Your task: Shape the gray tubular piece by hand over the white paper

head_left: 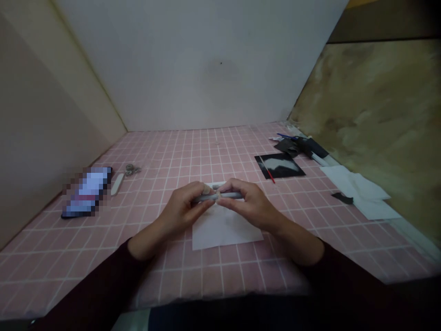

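Two hands: left hand (184,204) and right hand (250,202), fingers pinched narrow on one slim grey rod (220,196)
Rod: smooth, cylindrical, level, mid-worktop above a flat white paper sheet (223,230)
Worktop (206,151): pink, white grid lines
Left edge: glossy phone (87,191), metal scissors (126,174)
Right edge: black sheet (280,166), white papers (358,188)

"What's lying over on the left?"

"A phone (87,192) flat on the pink-gridded tabletop (193,151), a white strip (117,184) just beside it, then a small metal piece (132,170)."

"And the right side?"

"A black sheet (279,166) with a red stick (268,171) across its edge. Past it, dark scraps (299,146) and a blue pen (286,136) near the wall; white papers (360,191) carry a little black scrap (342,198)."
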A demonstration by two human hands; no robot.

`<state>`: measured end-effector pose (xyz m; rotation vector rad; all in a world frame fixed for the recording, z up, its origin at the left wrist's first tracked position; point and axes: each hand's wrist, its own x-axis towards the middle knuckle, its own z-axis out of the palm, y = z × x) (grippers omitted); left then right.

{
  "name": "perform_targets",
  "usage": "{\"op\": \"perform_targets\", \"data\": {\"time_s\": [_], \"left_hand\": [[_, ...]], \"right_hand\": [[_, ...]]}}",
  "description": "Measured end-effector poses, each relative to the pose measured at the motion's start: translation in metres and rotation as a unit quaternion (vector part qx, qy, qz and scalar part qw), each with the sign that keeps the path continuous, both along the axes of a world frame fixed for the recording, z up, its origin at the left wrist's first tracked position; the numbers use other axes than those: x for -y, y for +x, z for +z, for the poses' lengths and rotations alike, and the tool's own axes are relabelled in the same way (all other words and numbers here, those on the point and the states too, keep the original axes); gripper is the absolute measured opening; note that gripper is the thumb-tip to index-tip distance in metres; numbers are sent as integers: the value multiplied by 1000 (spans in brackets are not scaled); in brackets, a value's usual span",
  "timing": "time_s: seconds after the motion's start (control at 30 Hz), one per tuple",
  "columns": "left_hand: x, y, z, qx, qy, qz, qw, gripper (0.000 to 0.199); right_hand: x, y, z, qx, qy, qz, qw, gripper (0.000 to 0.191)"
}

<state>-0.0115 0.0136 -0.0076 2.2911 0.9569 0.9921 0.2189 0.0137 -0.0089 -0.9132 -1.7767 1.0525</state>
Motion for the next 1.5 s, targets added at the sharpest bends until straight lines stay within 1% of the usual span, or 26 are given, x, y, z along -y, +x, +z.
{"op": "perform_targets", "data": {"time_s": [0.07,0.17,0.3,0.33,0.47,0.6,0.73,0.77,0.87,0.9,1.03,1.17,1.23,1.3,1.37,1.5], "left_hand": [[0,0,0,1,-2,1,1000,10],[0,-1,1,27,-15,19,999,11],[0,-1,1,13,-28,-13,999,12],[0,-1,2,15,-30,-15,999,12],[-1,-2,2,41,-48,7,998,14],[-2,-3,1,21,-69,-15,997,17],[-3,-4,0,58,-80,3,995,16],[-3,-4,0,58,-86,-2,995,16],[-2,-3,-1,41,-103,-27,994,17],[-2,-3,-1,42,-104,-27,993,17],[-3,-4,-1,64,-100,-9,993,16],[-3,-4,-2,37,-102,-34,993,16],[-4,-6,-1,44,-100,-23,994,16],[-5,-8,-1,62,-98,-5,993,16],[-6,-9,-2,70,-102,4,992,16],[-7,-10,-4,68,-119,5,991,17]], "right_hand": [[0,1,0,-1,1,2,1000,14],[1,2,1,-39,8,-28,999,16],[2,1,1,12,32,7,999,11],[2,1,1,9,30,8,999,11],[1,2,0,-39,27,-28,998,15],[1,2,-1,2,35,4,999,13],[1,3,1,-54,25,-30,998,15],[1,3,1,-44,29,-28,998,14],[2,2,2,13,37,4,999,11],[2,2,2,12,33,6,999,11],[3,2,3,-27,32,-31,999,14],[4,1,3,25,39,10,999,9],[3,3,4,-3,27,2,1000,11],[0,6,4,-48,17,-27,998,15],[-2,8,3,-69,11,-46,997,16],[-4,9,1,-77,-18,-36,996,18]]}}
